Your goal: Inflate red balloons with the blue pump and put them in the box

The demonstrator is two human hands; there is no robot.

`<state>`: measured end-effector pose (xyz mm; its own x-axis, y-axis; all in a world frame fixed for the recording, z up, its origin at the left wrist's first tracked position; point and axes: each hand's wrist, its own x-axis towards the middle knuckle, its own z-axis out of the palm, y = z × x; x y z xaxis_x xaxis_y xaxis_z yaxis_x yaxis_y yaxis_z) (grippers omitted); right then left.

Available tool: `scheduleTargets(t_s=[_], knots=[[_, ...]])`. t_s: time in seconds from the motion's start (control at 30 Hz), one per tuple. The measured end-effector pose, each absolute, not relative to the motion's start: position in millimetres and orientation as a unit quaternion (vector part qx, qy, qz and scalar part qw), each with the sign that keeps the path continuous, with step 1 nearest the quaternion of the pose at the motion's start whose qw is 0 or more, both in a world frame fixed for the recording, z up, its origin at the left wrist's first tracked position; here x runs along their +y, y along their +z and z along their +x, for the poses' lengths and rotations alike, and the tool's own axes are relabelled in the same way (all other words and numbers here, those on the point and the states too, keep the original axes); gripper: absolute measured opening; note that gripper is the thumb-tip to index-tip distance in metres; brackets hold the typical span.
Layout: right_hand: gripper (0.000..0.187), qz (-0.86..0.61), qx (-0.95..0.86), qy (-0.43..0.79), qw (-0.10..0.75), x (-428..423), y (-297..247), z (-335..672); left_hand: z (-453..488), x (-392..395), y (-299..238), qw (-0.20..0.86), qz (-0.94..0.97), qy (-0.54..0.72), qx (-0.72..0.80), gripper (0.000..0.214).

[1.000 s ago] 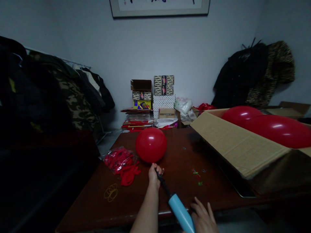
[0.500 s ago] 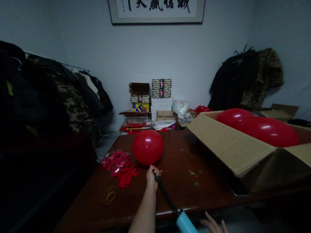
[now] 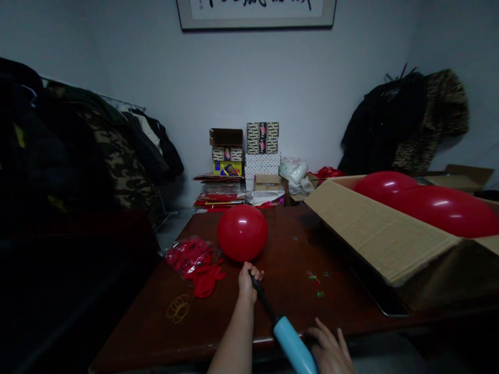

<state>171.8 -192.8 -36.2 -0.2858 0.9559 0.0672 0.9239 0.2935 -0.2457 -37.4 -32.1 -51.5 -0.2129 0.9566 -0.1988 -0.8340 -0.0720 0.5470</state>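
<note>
My left hand [image 3: 247, 283] is closed around the black nozzle end of a blue air pump [image 3: 291, 344], right at the neck of a round red balloon [image 3: 242, 232] resting on the dark wooden table [image 3: 218, 327]. At the bottom edge, my right hand [image 3: 330, 352] lies against the pump's rear end, its fingers stretched forward beside the blue barrel; its grip is partly cut off by the frame.
A plastic bag of flat red balloons [image 3: 191, 258] and yellow rubber bands [image 3: 178, 309] lie left of my arm. Small coloured bands [image 3: 317, 283] are scattered mid-table. An open cardboard box [image 3: 374, 234] at the right holds inflated red balloons [image 3: 444, 210]. Stacked boxes [image 3: 249, 150] stand by the wall.
The blue pump barrel and my right hand were drawn back half a second ago and have come forward again. My left hand and the balloon stay in place.
</note>
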Motion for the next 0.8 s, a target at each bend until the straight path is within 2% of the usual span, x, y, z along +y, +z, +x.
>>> scheduleTargets(t_s=[0.13,0.2,0.5,0.8], knots=[[0.042,-0.573,-0.807,0.117,0.077,-185.0,-21.1,162.5,-37.6,-31.4,-51.8,0.619,0.105,0.724,0.287,0.027],[0.045,-0.563,-0.812,0.135,0.072,-181.4,-15.2,157.3,-37.7,-30.9,-52.4,0.619,0.105,0.724,0.287,0.027],[0.038,-0.595,-0.784,0.112,0.137,-161.2,-3.2,121.5,-37.1,-30.1,-51.2,0.62,0.109,0.725,0.279,0.029],[0.038,-0.602,-0.778,0.103,0.145,-161.2,-10.4,113.6,-36.9,-27.5,-50.8,0.611,0.112,0.728,0.291,0.03]])
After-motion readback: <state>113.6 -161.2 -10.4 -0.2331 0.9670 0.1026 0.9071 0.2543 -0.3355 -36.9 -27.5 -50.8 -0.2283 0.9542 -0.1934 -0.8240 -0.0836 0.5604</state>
